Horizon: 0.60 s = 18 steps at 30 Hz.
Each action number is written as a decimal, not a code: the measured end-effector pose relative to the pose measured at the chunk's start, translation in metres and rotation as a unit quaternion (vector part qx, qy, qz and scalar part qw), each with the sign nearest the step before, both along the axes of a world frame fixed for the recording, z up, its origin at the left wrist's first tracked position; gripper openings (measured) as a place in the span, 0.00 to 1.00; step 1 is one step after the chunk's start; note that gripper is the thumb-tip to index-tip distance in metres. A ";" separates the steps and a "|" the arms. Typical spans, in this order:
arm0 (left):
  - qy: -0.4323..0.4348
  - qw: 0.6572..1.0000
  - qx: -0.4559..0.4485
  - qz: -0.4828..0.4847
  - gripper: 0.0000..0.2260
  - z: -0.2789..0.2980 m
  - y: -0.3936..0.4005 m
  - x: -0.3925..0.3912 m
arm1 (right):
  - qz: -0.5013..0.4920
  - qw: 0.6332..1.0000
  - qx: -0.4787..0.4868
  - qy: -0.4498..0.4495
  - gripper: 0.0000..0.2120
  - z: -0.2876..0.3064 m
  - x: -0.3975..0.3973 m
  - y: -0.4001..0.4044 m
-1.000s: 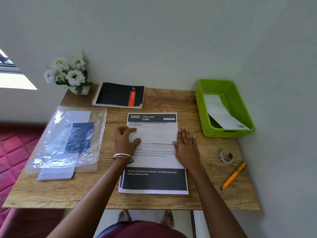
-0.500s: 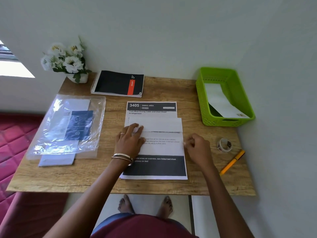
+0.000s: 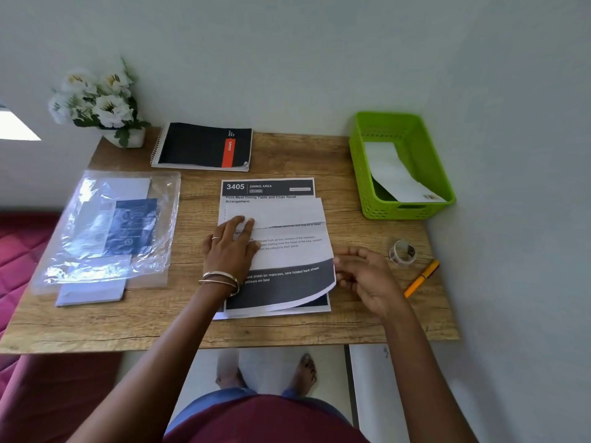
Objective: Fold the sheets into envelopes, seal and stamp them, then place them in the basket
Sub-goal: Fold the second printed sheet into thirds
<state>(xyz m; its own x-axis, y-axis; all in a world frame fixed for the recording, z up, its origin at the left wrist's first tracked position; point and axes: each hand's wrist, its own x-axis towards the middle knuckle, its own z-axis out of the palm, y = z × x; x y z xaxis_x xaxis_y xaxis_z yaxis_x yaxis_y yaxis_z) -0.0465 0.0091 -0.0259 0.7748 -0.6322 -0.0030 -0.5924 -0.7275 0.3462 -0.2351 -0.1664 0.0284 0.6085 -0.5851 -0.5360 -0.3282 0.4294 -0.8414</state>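
The left hand (image 3: 231, 247) lies flat, fingers spread, on the top sheet (image 3: 287, 251), which sits mid-table (image 3: 287, 330) on a stack of printed sheets with its far part folded over. The right hand (image 3: 364, 276) pinches that sheet's near right edge between fingertips and lifts the corner off the stack. The green basket (image 3: 415, 129) stands far right with one envelope (image 3: 396, 177) inside; a tape roll (image 3: 402, 251) and pen (image 3: 422, 278) lie right of the hand.

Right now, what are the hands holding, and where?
The right hand lifts the top sheet by its right edge; the left hand presses it flat.
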 end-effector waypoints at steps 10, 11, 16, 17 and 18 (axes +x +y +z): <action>0.043 0.999 -0.005 -0.024 0.18 0.007 0.009 0.015 | 0.242 0.935 -0.258 -0.003 0.13 -0.005 -0.005 -0.014; 0.048 0.998 -0.011 -0.027 0.18 0.007 0.010 0.016 | 0.232 0.936 -0.267 -0.001 0.10 -0.005 -0.003 -0.014; 0.182 0.976 -0.121 -0.004 0.27 0.007 0.016 0.027 | 0.094 0.959 -0.267 -0.029 0.06 -0.019 0.007 -0.018; 0.244 0.949 -0.197 0.033 0.27 0.012 0.016 0.027 | 0.066 0.962 -0.264 -0.033 0.09 -0.021 0.010 -0.017; 0.288 0.925 -0.237 0.072 0.25 0.014 0.017 0.028 | 0.038 0.964 -0.259 -0.037 0.10 -0.023 0.013 -0.016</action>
<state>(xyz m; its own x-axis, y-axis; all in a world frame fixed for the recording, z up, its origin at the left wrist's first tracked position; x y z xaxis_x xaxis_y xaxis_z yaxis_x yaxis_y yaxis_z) -0.0189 0.0258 -0.0118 0.8069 -0.5592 -0.1905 -0.1185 -0.4691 0.8752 -0.2216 -0.1820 0.0053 0.6853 -0.7153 -0.1368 -0.2726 -0.0778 -0.9590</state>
